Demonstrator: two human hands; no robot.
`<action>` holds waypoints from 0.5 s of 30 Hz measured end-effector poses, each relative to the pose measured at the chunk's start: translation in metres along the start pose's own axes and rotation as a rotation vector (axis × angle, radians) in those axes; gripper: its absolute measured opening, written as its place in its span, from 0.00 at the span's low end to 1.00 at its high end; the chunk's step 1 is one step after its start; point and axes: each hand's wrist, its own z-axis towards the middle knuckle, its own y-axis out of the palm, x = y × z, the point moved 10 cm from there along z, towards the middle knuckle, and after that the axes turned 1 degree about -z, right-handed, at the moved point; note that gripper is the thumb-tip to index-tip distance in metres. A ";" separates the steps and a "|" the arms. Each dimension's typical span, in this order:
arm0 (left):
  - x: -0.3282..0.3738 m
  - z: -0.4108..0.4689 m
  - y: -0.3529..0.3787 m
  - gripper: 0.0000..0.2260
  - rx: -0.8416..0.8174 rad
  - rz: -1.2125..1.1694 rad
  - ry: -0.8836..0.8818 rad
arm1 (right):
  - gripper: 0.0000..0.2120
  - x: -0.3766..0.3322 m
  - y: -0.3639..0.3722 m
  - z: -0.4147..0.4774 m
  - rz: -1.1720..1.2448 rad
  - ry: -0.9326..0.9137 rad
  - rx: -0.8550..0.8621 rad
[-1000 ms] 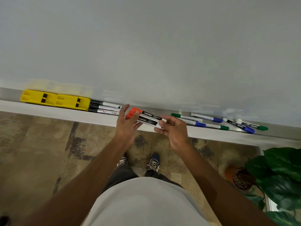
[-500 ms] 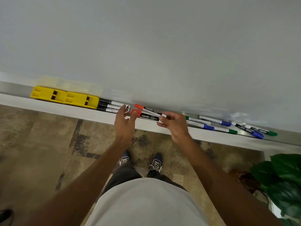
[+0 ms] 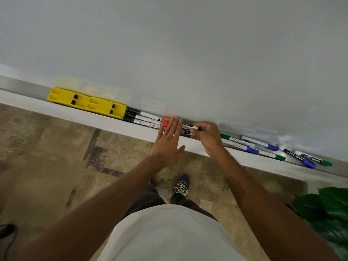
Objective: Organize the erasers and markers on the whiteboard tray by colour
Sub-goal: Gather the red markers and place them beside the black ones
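Two yellow erasers (image 3: 88,103) lie end to end at the left of the whiteboard tray (image 3: 105,123). Right of them lie three black-capped markers (image 3: 144,119). The red-capped markers (image 3: 166,119) lie on the tray next to the black ones, partly hidden under my fingers. My left hand (image 3: 168,140) is flat with fingers spread, resting over the red markers. My right hand (image 3: 207,137) pinches the white ends of the red markers. Further right, green and blue markers (image 3: 252,146) lie mixed together.
The whiteboard (image 3: 188,53) rises directly behind the tray. Below are a patterned carpet (image 3: 56,166), my shoes (image 3: 180,187), and a green plant (image 3: 327,213) at the lower right. A dark object (image 3: 7,230) sits at the lower left edge.
Both hands carried the red markers from in front of the tray down onto it and leftward, against the black markers. My left hand has opened flat over them.
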 end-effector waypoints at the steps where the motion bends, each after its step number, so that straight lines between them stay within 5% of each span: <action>1: 0.000 0.000 0.003 0.40 -0.017 0.032 0.011 | 0.15 -0.001 0.000 0.000 -0.018 -0.003 0.009; 9: -0.007 -0.005 0.016 0.41 -0.019 0.125 0.022 | 0.19 -0.003 0.005 -0.005 -0.134 0.031 0.056; 15: -0.002 -0.009 0.021 0.40 -0.012 0.107 -0.005 | 0.13 -0.004 0.009 -0.016 0.019 0.034 0.107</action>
